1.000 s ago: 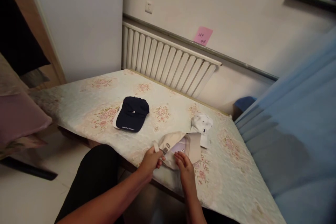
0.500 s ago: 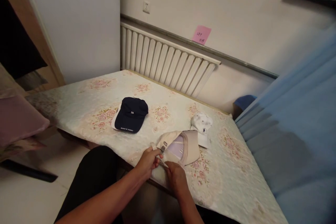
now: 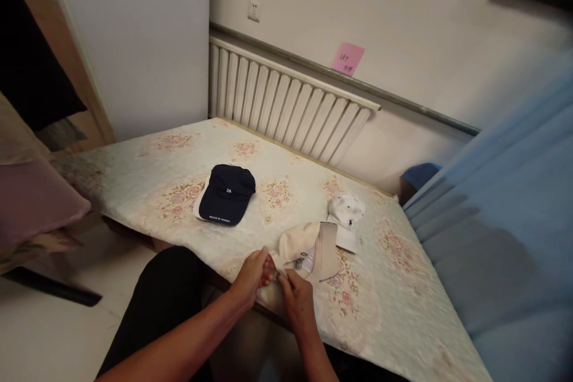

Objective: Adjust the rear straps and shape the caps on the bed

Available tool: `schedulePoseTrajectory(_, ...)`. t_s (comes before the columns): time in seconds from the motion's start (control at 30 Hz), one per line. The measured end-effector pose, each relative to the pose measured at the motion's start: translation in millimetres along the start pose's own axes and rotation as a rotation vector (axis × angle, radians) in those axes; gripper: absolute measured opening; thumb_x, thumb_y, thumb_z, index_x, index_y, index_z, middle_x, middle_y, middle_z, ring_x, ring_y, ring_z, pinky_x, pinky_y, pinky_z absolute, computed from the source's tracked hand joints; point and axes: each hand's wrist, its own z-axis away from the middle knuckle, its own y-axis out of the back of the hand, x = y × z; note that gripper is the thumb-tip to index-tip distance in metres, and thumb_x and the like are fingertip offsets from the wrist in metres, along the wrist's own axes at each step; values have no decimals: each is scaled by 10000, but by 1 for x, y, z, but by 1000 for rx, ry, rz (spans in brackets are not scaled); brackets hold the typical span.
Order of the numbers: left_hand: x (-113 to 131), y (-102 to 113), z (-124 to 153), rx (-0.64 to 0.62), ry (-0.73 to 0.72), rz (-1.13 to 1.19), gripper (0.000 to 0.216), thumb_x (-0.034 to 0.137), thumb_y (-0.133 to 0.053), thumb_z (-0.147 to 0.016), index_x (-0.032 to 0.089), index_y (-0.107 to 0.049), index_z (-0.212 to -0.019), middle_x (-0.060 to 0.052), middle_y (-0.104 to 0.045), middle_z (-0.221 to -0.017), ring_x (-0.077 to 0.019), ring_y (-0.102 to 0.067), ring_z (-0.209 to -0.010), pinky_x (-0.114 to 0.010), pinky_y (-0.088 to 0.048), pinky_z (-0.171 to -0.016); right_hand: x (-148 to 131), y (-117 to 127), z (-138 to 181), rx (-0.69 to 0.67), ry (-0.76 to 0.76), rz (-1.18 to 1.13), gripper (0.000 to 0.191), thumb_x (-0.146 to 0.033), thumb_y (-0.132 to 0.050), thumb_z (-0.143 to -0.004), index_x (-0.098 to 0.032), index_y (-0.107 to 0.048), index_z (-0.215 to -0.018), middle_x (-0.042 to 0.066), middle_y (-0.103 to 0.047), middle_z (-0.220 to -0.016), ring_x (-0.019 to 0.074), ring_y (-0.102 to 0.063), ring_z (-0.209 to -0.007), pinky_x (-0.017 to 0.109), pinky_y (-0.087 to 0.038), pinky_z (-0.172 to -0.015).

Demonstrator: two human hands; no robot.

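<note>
A beige baseball cap [image 3: 329,253] lies near the front edge of the bed, its inside partly showing and its brim pointing right. Both hands are closed at its back strap. My left hand [image 3: 251,274] pinches the strap from the left, fingers curled. Close beside it, my right hand [image 3: 296,295] grips the strap end between thumb and fingers. The buckle is mostly hidden by the fingers. Just behind the beige cap rests a white cap [image 3: 347,212] with a small dark logo. Farther left is a navy cap [image 3: 230,194] with white lettering.
The caps lie on a bed with a flowered cover [image 3: 277,191]. Behind it stand a white radiator [image 3: 286,104] and a wall with a pink note [image 3: 348,58]. A blue curtain [image 3: 501,209] hangs at the right. Pink cloth [image 3: 40,197] hangs at the left.
The beige cap's back has folded inward, narrowing its opening. Both hands have drawn together at the strap, and the metal buckle that showed before is now mostly covered.
</note>
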Motion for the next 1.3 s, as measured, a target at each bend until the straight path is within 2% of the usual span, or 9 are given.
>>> schedulePoseTrajectory(0.1, -3, 4, -1, -9, -77, -129, 399, 556, -519, -751, 159, -512, -713, 15, -560, -643, -75, -460, -448, -201, -325, -445, -6, 5, 1, 29, -38, -22, 283, -323, -454, -879, -193, -631, -701, -23, -585, -612, 136, -509, -595, 229, -365, -585)
schedulePoseTrajectory(0.27, -7, 4, -10, -17, -192, -416, 223, 372, -463, -788, 188, -499, -669, 45, -484, -516, -110, -427, -447, -224, -326, -464, -18, 14, 8, 62, -135, -255, 202, -315, -499, -857, -204, -668, -847, 1, -664, -790, 164, -575, -763, 240, -401, -706)
schedulePoseTrajectory(0.47, 6, -8, -24, -87, -640, -895, 132, 187, -430, -807, 184, -546, -746, -18, -569, -757, -162, -533, -719, -263, -406, -674, -12, 15, 20, 173, -307, -498, 187, -374, -581, -804, -201, -642, -768, 11, -682, -771, 187, -617, -807, 268, -418, -772)
schedulePoseTrajectory(0.57, 16, -22, -27, -242, -800, -1211, 159, 127, -408, -828, 179, -549, -777, -31, -567, -830, -166, -540, -793, -265, -413, -728, -8, 12, 26, 196, -331, -550, 210, -393, -591, -792, -204, -598, -701, -2, -663, -704, 177, -613, -746, 266, -423, -747)
schedulePoseTrajectory(0.77, 18, -60, -34, -734, -1025, -1745, 84, 164, -503, -845, 167, -580, -878, -59, -598, -936, -185, -596, -774, -262, -431, -633, 0, 5, 35, 191, -349, -584, 231, -414, -578, -797, -207, -569, -694, -12, -639, -667, 163, -575, -677, 260, -415, -697)
schedulePoseTrajectory(0.87, 8, -74, -43, -804, -1033, -1903, 110, 164, -506, -846, 138, -605, -888, -102, -603, -909, -206, -616, -708, -283, -438, -577, 3, 5, 38, 179, -347, -611, 237, -427, -578, -792, -214, -555, -690, -20, -630, -661, 172, -575, -686, 268, -412, -696)
schedulePoseTrajectory(1.03, -4, -86, -55, -781, -957, -1957, 158, 85, -489, -815, 83, -646, -831, -162, -610, -831, -243, -629, -695, -311, -447, -562, 0, 12, 42, 204, -350, -538, 300, -462, -528, -821, -215, -548, -651, -19, -627, -645, 167, -565, -681, 260, -391, -702)
schedulePoseTrajectory(1.17, -2, -83, -56, -734, -920, -1950, 193, 83, -473, -810, 59, -665, -810, -193, -608, -864, -276, -630, -715, -345, -455, -569, 1, 15, 46, 242, -385, -533, 303, -482, -531, -815, -212, -575, -685, -30, -609, -608, 164, -561, -655, 257, -390, -694)
schedulePoseTrajectory(1.3, 9, -73, -49, -697, -872, -1910, 205, 81, -463, -811, 61, -667, -821, -184, -604, -929, -245, -619, -711, -330, -452, -591, 7, 17, 50, 256, -413, -595, 311, -489, -577, -780, -204, -629, -891, -34, -617, -592, 185, -587, -666, 278, -411, -718)
